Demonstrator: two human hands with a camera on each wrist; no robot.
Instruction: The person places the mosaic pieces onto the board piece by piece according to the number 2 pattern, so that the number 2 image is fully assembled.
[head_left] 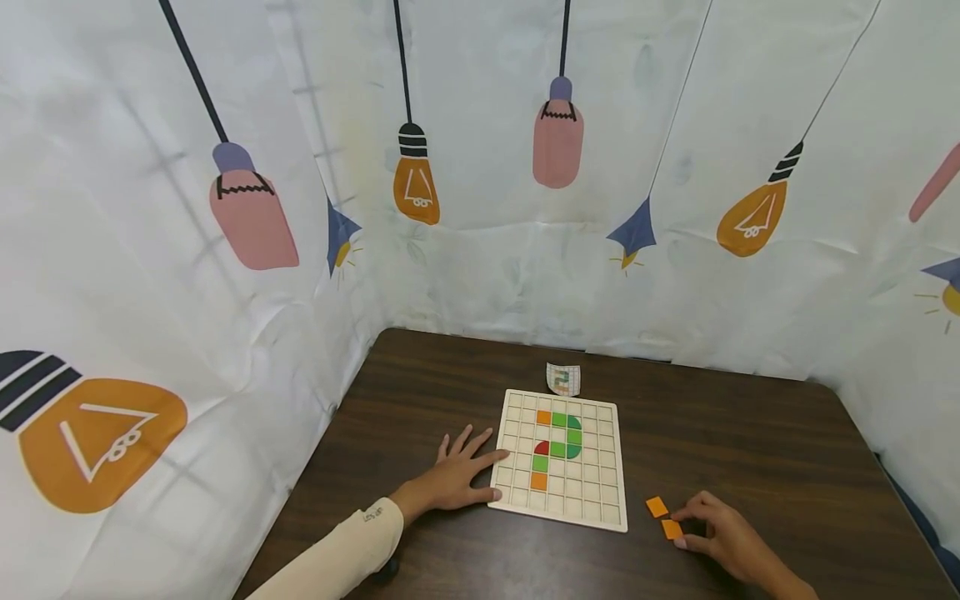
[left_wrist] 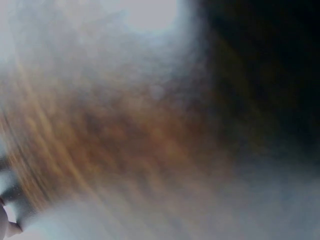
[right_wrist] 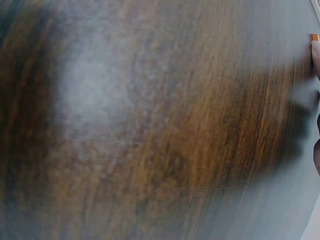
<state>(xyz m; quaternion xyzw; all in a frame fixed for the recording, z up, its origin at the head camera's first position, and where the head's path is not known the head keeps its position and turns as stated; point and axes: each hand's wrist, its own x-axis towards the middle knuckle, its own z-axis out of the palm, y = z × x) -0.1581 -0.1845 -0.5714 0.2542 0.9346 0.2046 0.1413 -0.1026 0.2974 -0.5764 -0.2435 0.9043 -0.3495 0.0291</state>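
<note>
A pale grid board [head_left: 592, 500] lies on the table in the head view, with orange, green and red pieces set in some of its squares. My left hand [head_left: 450, 482] rests at the board's left edge, fingers spread, thumb and index touching the rim. To the right of the board, my right hand [head_left: 716, 533] pinches an orange square tile [head_left: 672, 530] between thumb and index finger. A second orange tile [head_left: 657, 507] lies just beyond it. Only fingertips and a sliver of an orange tile [right_wrist: 314, 37] show at the right wrist view's edge. The left wrist view is mostly blurred tabletop.
A small printed card [head_left: 563, 380] with a coloured pattern lies behind the board. The dark wooden table [head_left: 720, 417] meets a white curtain [head_left: 480, 275] printed with lamps at its back and left. A small dark object [head_left: 386, 572] is partly hidden by the left sleeve.
</note>
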